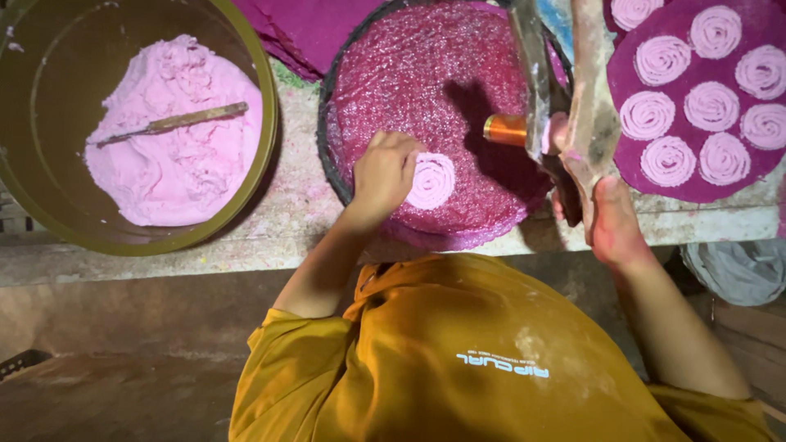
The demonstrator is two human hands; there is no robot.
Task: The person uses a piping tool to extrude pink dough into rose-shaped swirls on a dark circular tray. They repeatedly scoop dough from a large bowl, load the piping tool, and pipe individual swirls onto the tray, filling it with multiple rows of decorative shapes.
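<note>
Worn tabletop [270,221] dusted with pink carries everything. Far left, big olive-green bucket [266,123] holds a mound of pink dough [176,155] with a wooden stick [176,123] lying across the top. Centre, round magenta mesh tray [426,90] with a dark rim, its near edge overhanging the tabletop. Far right, a purple mat [696,176] loaded with finished pink spirals [711,105] in rows, close together, some touching. More purple sheets [319,29] stacked behind, between bucket and tray. A wooden lever press [585,98] comes down over the tray's right side, with a brass-coloured nozzle [505,129] sticking out leftward above the mesh. Person in a mustard-yellow shirt [458,352] leans over it all. Right hand [610,221] is wrapped tight around the lower end of the press handle, at the tabletop edge. Left hand [385,172] rests on the tray, fingers curled down, fingertips touching the left edge of a fresh dough spiral [431,181]. That spiral lies flat on the mesh near the tray's front, just below-left of the nozzle.
</note>
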